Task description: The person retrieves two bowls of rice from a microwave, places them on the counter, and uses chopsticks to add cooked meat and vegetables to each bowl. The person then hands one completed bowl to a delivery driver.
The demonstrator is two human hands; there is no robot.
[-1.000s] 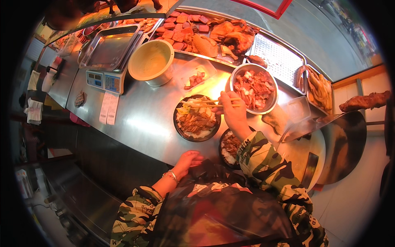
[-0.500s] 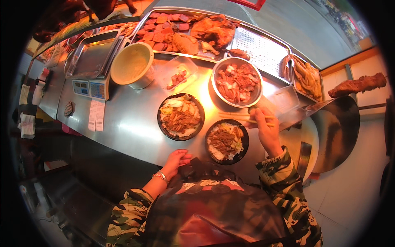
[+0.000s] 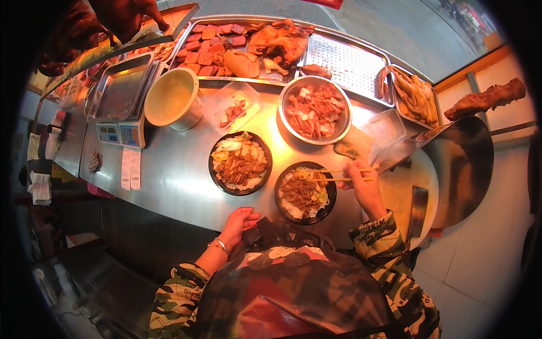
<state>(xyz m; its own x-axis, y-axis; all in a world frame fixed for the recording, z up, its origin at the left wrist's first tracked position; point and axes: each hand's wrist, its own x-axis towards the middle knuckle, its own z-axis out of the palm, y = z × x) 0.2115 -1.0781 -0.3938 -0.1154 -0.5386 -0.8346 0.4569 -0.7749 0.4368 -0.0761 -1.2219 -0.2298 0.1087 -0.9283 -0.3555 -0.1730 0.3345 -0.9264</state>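
My right hand point(image 3: 362, 183) is closed round a pair of chopsticks point(image 3: 342, 175), whose tips reach over the right-hand black bowl point(image 3: 278, 204). Rice, sliced brown meat point(image 3: 303, 190) and some pale greens fill that bowl. To its left stands a second black bowl point(image 3: 214, 178), holding rice, meat slices and cabbage-like pieces. At the counter's near edge, my left hand point(image 3: 241, 221) rests empty, its fingers loosely bent and apart from both bowls. Beyond the right bowl is a round steel pot point(image 3: 284, 124) heaped with chopped reddish meat. A folded cloth point(image 3: 354, 144) lies beside the pot.
At the back, a tray point(image 3: 226, 79) carries meat blocks and roast poultry, beside a perforated tray point(image 3: 353, 65). A pale bucket point(image 3: 172, 104), clear tub point(image 3: 248, 107) and scale point(image 3: 120, 134) stand left. To the right, a cleaver point(image 3: 418, 212) lies on a round chopping board point(image 3: 389, 189).
My right hand has brought the chopsticks down from beside the steel pot to the right-hand bowl. The cloth by the pot now shows more fully. My left hand has hardly moved.
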